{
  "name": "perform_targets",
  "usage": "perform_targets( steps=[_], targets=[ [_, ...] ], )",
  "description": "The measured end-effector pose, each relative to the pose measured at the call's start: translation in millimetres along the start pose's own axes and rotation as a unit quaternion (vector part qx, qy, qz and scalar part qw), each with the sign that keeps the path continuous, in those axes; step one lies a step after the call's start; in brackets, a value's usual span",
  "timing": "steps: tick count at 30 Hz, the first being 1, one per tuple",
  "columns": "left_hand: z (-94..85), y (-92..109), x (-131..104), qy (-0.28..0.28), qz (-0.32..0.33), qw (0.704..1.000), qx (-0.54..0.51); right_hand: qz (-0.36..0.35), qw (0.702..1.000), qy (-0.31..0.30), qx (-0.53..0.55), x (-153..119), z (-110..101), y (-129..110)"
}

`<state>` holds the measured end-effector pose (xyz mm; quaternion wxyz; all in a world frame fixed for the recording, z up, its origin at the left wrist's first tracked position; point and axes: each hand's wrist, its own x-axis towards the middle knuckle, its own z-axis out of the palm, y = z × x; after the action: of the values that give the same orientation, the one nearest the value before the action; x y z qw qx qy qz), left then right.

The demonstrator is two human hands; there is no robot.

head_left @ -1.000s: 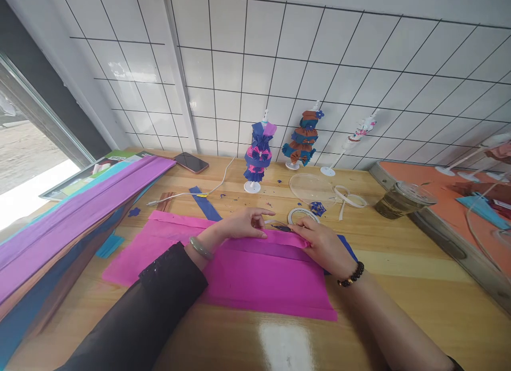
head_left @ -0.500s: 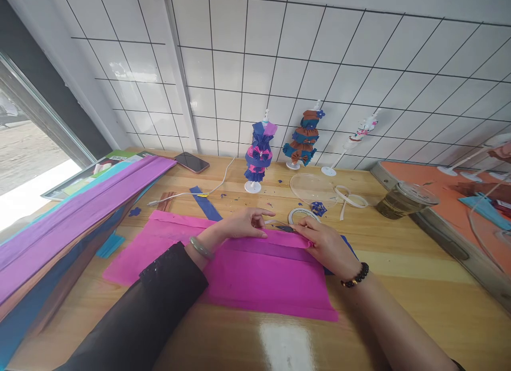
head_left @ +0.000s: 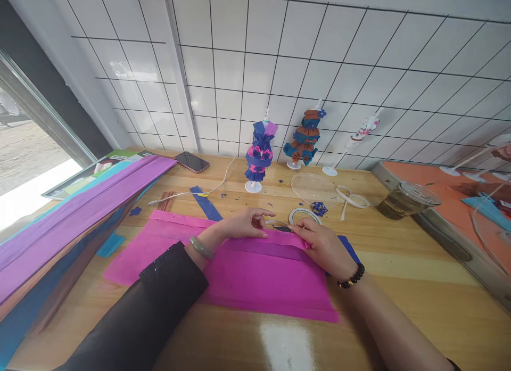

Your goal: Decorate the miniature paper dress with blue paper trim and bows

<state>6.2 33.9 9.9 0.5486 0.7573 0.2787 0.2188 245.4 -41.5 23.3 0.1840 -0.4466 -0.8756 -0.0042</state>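
Observation:
A wide pink sheet (head_left: 255, 283) of thin material lies on the wooden table, its far edge folded over in a strip. My left hand (head_left: 245, 223) rests at that far edge, the strip between thumb and fingers, with the index finger stretched out. Farther right, my right hand (head_left: 321, 243) pinches the same folded edge between thumb and fingers. Just beyond my right hand lie a dark-handled tool (head_left: 282, 229), partly hidden, and a white roll of tape (head_left: 304, 216). Blue material (head_left: 348, 248) shows beside my right hand.
Figures on stands in ruffled paper dresses (head_left: 259, 155) line the tiled wall. A phone (head_left: 192, 162) and white cable lie at the back. Folded coloured sheets (head_left: 88, 211) fill the left side. A lidded cup (head_left: 407, 200) stands right, beside an orange-topped surface (head_left: 471, 200).
My right hand has shifted slightly left along the pink edge, and more of the blue material shows beside it. My left hand has hardly moved.

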Motion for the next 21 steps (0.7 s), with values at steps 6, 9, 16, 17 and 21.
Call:
perform_targets(
  steps=[6,9,16,17,21],
  targets=[
    [-0.6,-0.2,-0.1,-0.007,0.003,1.000,0.001,-0.003,1.000,0.002,-0.004,-0.4,-0.8,-0.1],
    [-0.6,0.2,-0.1,-0.007,0.000,1.000,0.000,-0.008,1.000,0.004,-0.003,-0.4,-1.1,-0.2],
    [-0.6,-0.9,0.7,-0.008,0.000,1.000,-0.009,-0.005,1.000,0.008,0.012,-0.6,-2.4,-0.8],
    [-0.7,-0.6,0.6,-0.010,-0.001,1.000,-0.007,-0.002,1.000,0.011,0.016,-0.4,-2.8,-1.0],
    [-0.9,2.6,-0.3,-0.011,-0.005,1.000,-0.003,0.006,1.000,0.006,0.022,1.3,-3.0,-1.6]
  ],
)
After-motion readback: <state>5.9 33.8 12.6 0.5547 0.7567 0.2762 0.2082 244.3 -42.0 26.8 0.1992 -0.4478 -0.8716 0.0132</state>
